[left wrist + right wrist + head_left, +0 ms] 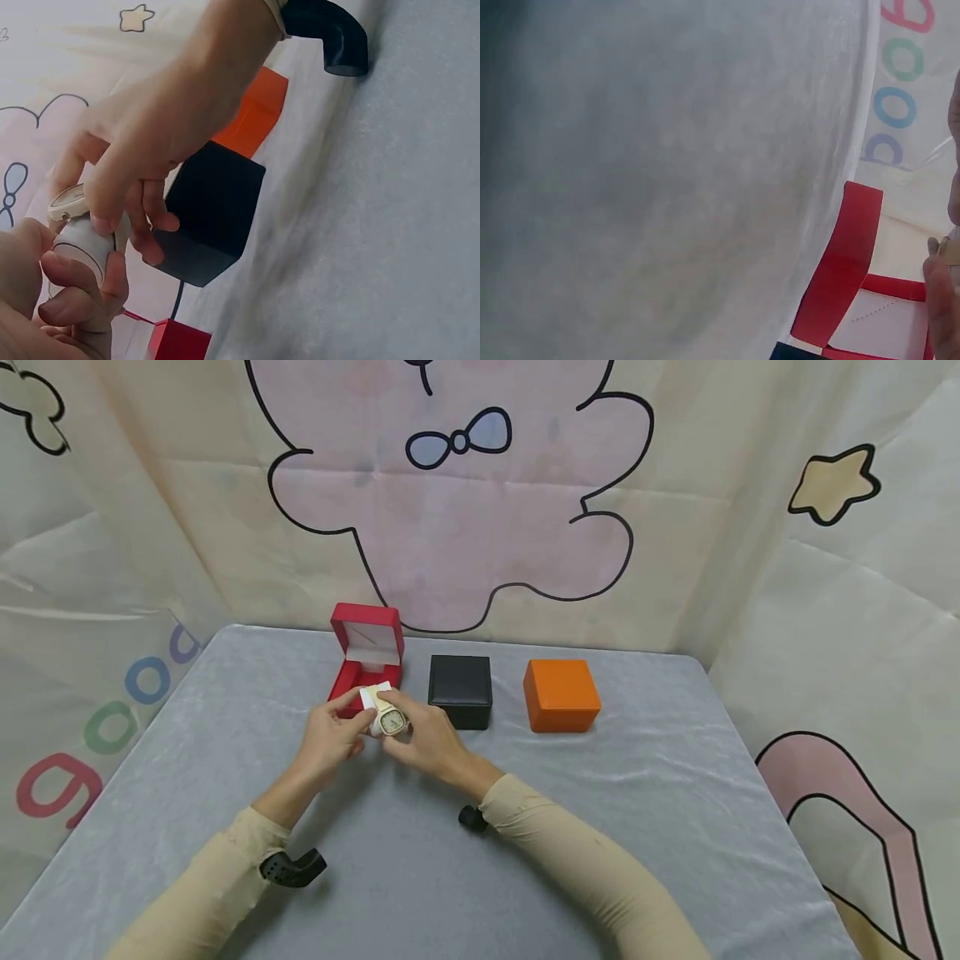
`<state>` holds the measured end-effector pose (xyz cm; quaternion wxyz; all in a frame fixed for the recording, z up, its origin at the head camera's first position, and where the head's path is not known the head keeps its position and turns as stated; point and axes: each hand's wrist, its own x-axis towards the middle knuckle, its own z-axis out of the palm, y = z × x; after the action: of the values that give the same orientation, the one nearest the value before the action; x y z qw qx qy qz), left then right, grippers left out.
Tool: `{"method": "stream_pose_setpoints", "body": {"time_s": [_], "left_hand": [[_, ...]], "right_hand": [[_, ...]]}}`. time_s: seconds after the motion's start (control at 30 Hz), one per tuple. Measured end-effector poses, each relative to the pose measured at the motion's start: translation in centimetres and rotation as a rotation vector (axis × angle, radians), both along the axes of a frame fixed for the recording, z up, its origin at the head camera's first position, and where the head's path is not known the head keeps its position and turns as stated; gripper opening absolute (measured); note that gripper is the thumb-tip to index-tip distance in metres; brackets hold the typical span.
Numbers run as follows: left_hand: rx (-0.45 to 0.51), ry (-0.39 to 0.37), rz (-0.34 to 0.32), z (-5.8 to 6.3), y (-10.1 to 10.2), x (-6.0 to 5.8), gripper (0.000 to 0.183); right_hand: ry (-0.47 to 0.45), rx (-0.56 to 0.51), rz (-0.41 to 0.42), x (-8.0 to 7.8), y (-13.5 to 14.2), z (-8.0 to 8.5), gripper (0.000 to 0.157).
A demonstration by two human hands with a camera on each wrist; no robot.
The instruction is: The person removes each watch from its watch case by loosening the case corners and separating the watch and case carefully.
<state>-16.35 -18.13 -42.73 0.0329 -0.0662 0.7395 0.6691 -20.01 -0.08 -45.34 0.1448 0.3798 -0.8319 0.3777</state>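
Pinching gold wristwatch (392,721) between left hand (330,735) and right hand (431,739), just short of open red box (375,650) near table's (615,793) far edge.

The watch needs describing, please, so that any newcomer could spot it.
On the grey table, find the open red box. In front, left hand and right hand hold the gold watch on a white cushion. Unlike the black box and orange box, it has a squarish dial.

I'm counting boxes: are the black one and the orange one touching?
Apart: the head view shows grey cloth between the black box and the orange box.
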Motion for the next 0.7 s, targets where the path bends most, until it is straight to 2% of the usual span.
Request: {"method": "stream_pose_setpoints", "body": {"time_s": [0.13, 0.23, 0.37, 0.5, 0.7], "left_hand": [[0.021, 0.018, 0.01, -0.14, -0.22, -0.05, 0.063], [0.035, 0.024, 0.02, -0.24, -0.2, -0.13, 0.056], [0.03, 0.026, 0.04, -0.32, -0.1, -0.19, 0.047], [0.029, 0.03, 0.039, -0.36, -0.17, -0.18, 0.048], [-0.007, 0.057, -0.045, -0.59, -1.01, -0.22, 0.06]], "right_hand": [[-0.031, -0.026, 0.042, -0.02, -0.2, 0.39, 0.055], [-0.077, -0.046, 0.066, 0.03, -0.36, 0.68, 0.056], [-0.103, -0.058, 0.068, 0.08, -0.52, 0.76, 0.055], [-0.13, -0.074, 0.072, 0.16, -0.47, 0.56, 0.052], [-0.246, -0.093, 0.123, -0.04, -0.11, 0.29, 0.055]]}}
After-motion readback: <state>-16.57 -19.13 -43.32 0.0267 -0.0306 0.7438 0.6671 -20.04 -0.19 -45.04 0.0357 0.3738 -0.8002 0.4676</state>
